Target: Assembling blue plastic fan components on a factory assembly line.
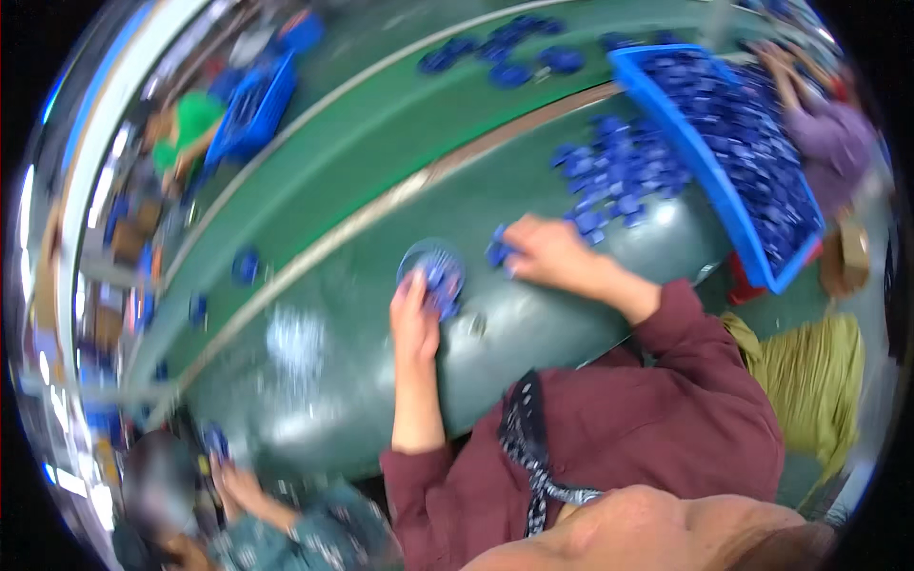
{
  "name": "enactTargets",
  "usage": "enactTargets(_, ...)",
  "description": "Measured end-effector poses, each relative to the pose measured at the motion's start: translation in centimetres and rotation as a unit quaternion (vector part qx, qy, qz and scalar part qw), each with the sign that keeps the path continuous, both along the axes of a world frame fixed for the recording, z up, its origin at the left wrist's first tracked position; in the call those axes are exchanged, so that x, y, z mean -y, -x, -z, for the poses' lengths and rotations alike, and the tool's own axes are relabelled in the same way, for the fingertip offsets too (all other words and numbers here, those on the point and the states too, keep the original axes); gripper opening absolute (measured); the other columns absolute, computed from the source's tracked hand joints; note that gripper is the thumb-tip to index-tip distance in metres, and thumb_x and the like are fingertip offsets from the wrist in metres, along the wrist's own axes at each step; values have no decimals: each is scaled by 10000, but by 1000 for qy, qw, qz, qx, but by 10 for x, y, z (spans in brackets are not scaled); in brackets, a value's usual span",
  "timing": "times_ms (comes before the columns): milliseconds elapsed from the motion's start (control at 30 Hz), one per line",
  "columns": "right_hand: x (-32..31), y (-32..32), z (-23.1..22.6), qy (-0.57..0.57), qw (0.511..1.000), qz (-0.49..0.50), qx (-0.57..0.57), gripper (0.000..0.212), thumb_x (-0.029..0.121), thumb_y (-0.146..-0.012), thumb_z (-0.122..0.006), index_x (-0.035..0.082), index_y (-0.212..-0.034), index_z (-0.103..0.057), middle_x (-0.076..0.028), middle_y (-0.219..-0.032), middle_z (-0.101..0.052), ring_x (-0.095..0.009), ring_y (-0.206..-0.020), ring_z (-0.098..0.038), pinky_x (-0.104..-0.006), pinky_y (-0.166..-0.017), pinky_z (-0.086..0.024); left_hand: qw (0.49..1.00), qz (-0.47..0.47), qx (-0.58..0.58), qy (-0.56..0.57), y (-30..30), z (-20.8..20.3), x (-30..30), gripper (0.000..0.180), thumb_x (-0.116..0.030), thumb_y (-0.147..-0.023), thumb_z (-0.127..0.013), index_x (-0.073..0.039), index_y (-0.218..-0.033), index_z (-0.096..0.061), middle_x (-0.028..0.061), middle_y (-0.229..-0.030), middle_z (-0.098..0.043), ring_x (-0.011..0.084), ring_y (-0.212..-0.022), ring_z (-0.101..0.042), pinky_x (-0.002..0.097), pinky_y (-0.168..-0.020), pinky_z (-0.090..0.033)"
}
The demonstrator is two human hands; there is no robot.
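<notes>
Maroon shirt closest. My L hand grips rnd blue part; R hand curled at blue pc, blurred, can't tell if gripped. Loose pcs + blue crate beyond.

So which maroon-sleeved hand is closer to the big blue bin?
Right. The right hand is left of the blue bin; the left hand is farther left.

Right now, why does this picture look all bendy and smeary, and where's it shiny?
Head view: the pale strip bows and the corners go black, as with a fisheye lens; head view: the right hand and loose blue pieces look blurry, perhaps from movement; head view: glare whitens parts of the green tabletop.
</notes>
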State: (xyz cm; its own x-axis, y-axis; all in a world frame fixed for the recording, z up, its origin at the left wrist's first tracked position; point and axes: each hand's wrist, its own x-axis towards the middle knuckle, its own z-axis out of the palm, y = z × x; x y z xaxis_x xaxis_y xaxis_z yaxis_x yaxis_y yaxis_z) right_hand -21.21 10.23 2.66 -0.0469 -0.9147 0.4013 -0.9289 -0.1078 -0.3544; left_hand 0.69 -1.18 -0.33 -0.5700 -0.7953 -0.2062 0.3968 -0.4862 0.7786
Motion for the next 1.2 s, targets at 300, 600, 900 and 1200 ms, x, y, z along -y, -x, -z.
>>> enactTargets(300, 24, -54, -23, 19, 995, -74, 59, 331, 160, -745, -692, 73, -1045, -582, -95, -867, -538, -291, -727, -587, -387, -587, -485, 999, 27, 44, 9, 6, -13, -8, 409, -421, -959, -457, -45, -1066, -575, 46, -943, -635, 118, -824, -613, 289, -738, -519)
enactTargets(600, 36, -71, -9, 53, 993, -87, 61, 321, 132, -749, -680, 56, -1040, -568, -109, -879, -536, -308, -750, -593, -406, -589, -490, 995, -23, 64, 76, 9, -7, -17, 240, -140, -883, -628, -3, -1071, -567, 32, -957, -620, 84, -843, -572, 243, -766, -479)
enactTargets(900, 37, -52, -20, 111, 983, -55, 139, 452, 144, -702, -746, 27, -1106, -579, -127, -964, -579, -285, -823, -583, -317, -683, -496, 976, -60, 106, 182, 5, -9, -17, 257, -117, -863, -643, 24, -1062, -562, 27, -898, -615, 73, -790, -552, 228, -726, -470)
enactTargets(1200, 51, -28, 7, -236, 895, -101, 365, 345, 251, -738, -755, -28, -875, -605, -44, -702, -589, -116, -662, -543, -291, -605, -454, 964, -4, 186, 188, 9, -9, -24, 248, -127, -850, -646, 44, -1014, -575, 36, -858, -616, 73, -766, -550, 224, -691, -468)
